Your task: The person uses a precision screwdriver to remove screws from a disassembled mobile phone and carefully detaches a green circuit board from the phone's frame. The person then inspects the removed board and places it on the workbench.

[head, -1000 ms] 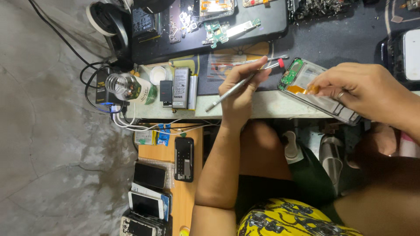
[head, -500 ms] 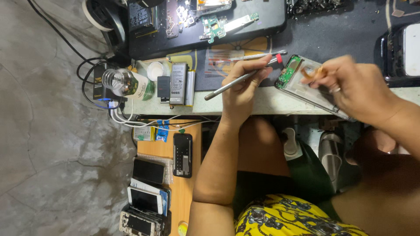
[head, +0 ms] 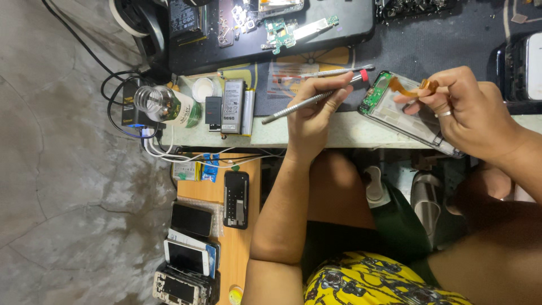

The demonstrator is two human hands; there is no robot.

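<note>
Black tray (head: 361, 28) holds loose circuit boards (head: 293, 28); your left hand (head: 313, 110) grips tweezers (head: 310, 100), your right hand (head: 468, 110) now pinches the orange flex cable (head: 412, 87) up off the opened phone (head: 406, 110).

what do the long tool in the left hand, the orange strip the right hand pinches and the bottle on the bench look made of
Long tool in the left hand: probably bare metal, grey with a dull sheen; red tip, likely plastic.
Orange strip pinched by the right hand: thin flexible film, it curves up off the opened phone.
Bottle: clear plastic or glass, see-through with glints; cannot tell which.
</note>
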